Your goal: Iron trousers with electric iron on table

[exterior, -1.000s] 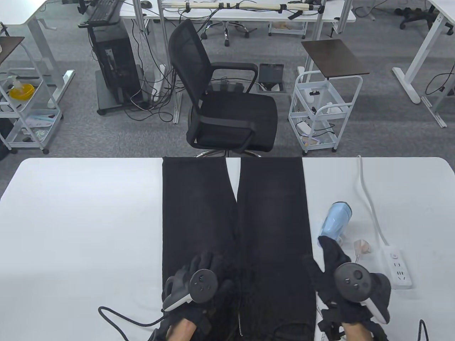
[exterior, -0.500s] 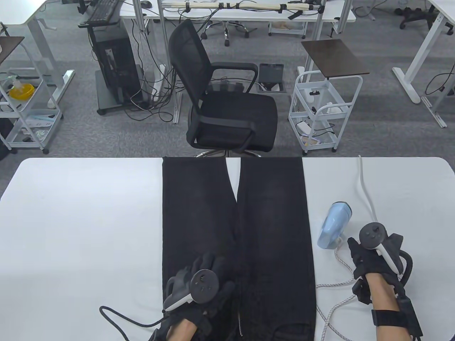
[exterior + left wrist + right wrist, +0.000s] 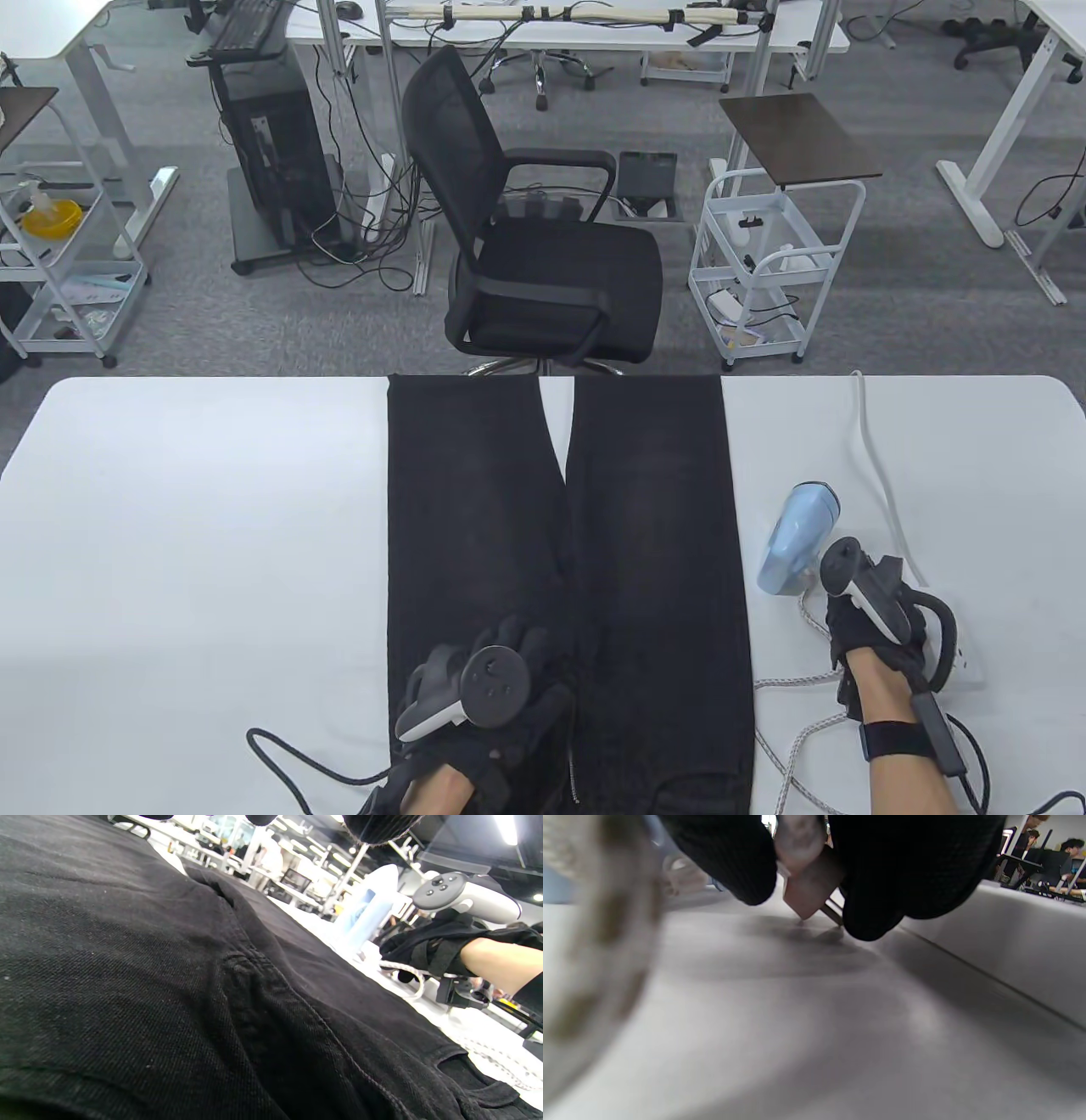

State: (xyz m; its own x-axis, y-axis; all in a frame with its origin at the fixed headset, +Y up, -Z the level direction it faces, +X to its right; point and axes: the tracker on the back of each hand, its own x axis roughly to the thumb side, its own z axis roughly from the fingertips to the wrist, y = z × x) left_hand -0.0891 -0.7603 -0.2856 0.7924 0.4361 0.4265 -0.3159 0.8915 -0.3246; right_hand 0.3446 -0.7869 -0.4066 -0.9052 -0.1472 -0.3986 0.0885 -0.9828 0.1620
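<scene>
Iron [image 3: 796,539] — just beyond right fingers [image 3: 878,878] pinching plug [image 3: 808,893].

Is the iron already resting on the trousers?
No: the light blue iron stands on the white table to the right of the black trousers, apart from them.

Beyond the tabletop's far edge a black office chair [image 3: 543,246] stands on grey carpet. A white wire trolley [image 3: 768,272] with a dark top stands right of it, a computer tower [image 3: 276,161] left, and another trolley [image 3: 59,255] holding a yellow dish at far left.
</scene>
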